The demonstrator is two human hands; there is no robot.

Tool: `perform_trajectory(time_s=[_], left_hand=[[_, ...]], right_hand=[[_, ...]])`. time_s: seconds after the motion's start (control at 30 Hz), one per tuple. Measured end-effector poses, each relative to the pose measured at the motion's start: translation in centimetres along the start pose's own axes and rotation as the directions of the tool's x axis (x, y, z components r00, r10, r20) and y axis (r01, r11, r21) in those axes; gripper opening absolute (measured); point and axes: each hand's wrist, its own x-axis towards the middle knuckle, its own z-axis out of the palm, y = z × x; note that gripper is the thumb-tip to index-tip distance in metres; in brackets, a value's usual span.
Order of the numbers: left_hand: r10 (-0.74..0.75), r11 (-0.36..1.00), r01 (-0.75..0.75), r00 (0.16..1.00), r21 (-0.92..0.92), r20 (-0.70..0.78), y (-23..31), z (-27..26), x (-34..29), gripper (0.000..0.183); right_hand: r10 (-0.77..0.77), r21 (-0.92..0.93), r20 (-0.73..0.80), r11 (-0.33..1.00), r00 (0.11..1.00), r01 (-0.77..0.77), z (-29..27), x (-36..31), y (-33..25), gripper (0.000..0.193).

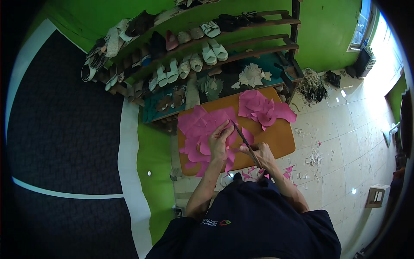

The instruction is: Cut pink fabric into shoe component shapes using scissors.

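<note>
My right hand (262, 156) is closed round the handles of a long dark pair of scissors (245, 140), whose blades point up and to the left. Just left of the blade tips, my left hand (219, 141) pinches a piece of pink sheet material (231, 136). Beneath and around that hand lies a loose pile of cut pink pieces (202, 125) on an orange-brown table (280, 140). A second pink pile (263, 108) sits at the table's far right. One curved pink piece (247, 135) rests by the scissors.
Behind the table, a shelf rack (276, 41) carries several pairs of shoes and sandals. Beige cut pieces (252, 76) lie on its lowest level. Pink scraps (288, 172) and pale shavings (315, 159) litter the tiled floor. A scrap heap (312, 86) stands near the green wall.
</note>
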Motion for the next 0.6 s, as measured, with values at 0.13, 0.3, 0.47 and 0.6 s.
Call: perform_trajectory(time_s=[0.13, 0.3, 0.47, 0.6], left_hand=[[0.009, 0.999, -0.012, 0.996, 0.039, 0.083, -1.1, -1.5, 0.7, 0.042], [-0.060, 0.998, 0.056, 0.991, 0.039, 0.124, -0.8, -0.4, -0.2, 0.050], [-0.102, 0.994, 0.095, 0.986, 0.054, 0.132, -0.7, -0.2, -0.5, 0.055], [-0.113, 0.993, 0.109, 0.986, 0.044, 0.121, -0.2, 0.8, -0.9, 0.056]], right_hand=[[0.025, 0.013, 0.055, 1.000, 0.998, -0.026, 0.1, 0.2, 0.2, 0.078], [-0.036, 0.033, -0.003, 0.999, 0.999, 0.036, 0.5, 0.7, 0.4, 0.076], [-0.088, 0.063, -0.039, 0.994, 0.995, 0.090, 0.0, -0.2, -1.0, 0.075], [-0.042, 0.019, -0.040, 0.999, 0.998, 0.043, -0.2, 0.0, -0.3, 0.077]])
